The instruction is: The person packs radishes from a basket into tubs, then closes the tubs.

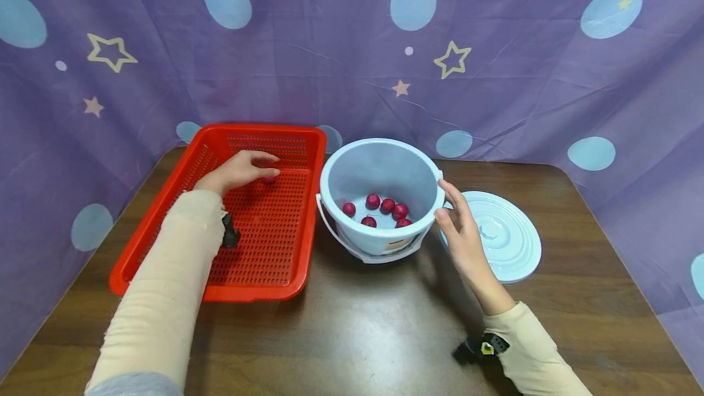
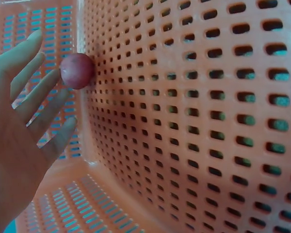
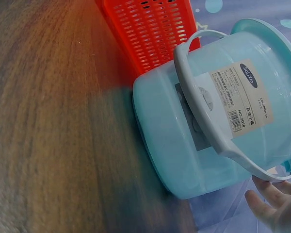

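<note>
My left hand (image 1: 242, 170) reaches into the red perforated basket (image 1: 308, 225), its fingers spread and relaxed. Just past its fingertips in the left wrist view, one small round dark-red fruit (image 2: 77, 71) lies near the basket's end wall; in the head view the hand partly covers it. My right hand (image 1: 464, 240) is at the right side of the light blue bucket (image 1: 379, 243), fingers loosely bent around the rim and handle joint without a visible grip. Several similar red fruits (image 1: 387, 205) lie on the bucket's bottom. Its handle (image 3: 199, 107) hangs down at the front.
A round light blue lid (image 1: 508, 237) lies on the brown wooden table (image 1: 341, 335) to the right of the bucket. Behind the table hangs a purple curtain (image 1: 330, 47) with stars and dots. Basket and bucket stand side by side.
</note>
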`<move>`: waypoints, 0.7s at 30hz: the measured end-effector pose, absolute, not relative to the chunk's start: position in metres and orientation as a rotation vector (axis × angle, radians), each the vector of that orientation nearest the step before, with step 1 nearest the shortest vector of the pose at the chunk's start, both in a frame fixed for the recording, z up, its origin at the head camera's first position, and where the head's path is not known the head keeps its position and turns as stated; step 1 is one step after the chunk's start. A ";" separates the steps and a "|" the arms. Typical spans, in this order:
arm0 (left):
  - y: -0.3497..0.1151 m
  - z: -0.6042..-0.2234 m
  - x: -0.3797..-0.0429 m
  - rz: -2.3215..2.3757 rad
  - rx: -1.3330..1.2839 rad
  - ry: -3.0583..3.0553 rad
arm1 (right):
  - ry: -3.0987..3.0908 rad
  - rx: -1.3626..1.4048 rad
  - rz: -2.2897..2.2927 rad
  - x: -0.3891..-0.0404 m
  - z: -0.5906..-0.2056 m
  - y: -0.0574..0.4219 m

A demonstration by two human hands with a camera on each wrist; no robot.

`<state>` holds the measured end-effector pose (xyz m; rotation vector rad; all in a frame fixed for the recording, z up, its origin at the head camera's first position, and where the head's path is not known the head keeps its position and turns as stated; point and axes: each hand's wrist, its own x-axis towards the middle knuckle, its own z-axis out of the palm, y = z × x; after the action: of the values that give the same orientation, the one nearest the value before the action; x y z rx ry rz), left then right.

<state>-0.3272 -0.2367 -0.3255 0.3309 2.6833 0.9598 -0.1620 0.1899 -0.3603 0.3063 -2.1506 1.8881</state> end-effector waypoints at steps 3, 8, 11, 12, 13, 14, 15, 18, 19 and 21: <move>-0.239 -0.328 -0.328 0.949 0.296 2.657 | -2.156 0.302 1.881 -0.162 -0.360 0.190; -0.244 -0.335 -0.329 0.929 0.310 2.666 | -2.167 0.297 1.873 -0.162 -0.359 0.190; -0.247 -0.339 -0.330 0.910 0.327 2.690 | -2.173 0.295 1.872 -0.162 -0.359 0.190; -0.247 -0.340 -0.330 0.900 0.331 2.697 | -2.174 0.294 1.871 -0.162 -0.359 0.190; -0.248 -0.341 -0.330 0.886 0.338 2.705 | -2.175 0.292 1.871 -0.162 -0.359 0.190; -0.249 -0.341 -0.330 0.876 0.343 2.709 | -2.176 0.291 1.871 -0.162 -0.359 0.190; -0.249 -0.342 -0.330 0.867 0.345 2.711 | -2.176 0.290 1.872 -0.162 -0.358 0.190; -0.249 -0.342 -0.331 0.859 0.342 2.708 | -2.177 0.287 1.874 -0.163 -0.358 0.190; -0.249 -0.342 -0.330 0.862 0.340 2.704 | -2.177 0.286 1.875 -0.163 -0.358 0.190; -0.249 -0.343 -0.330 0.873 0.327 2.695 | -2.176 0.284 1.878 -0.163 -0.358 0.191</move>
<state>-0.3303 -0.2488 -0.3426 0.3273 2.6947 0.8725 -0.1626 0.1905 -0.3580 0.2843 -2.1761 1.8778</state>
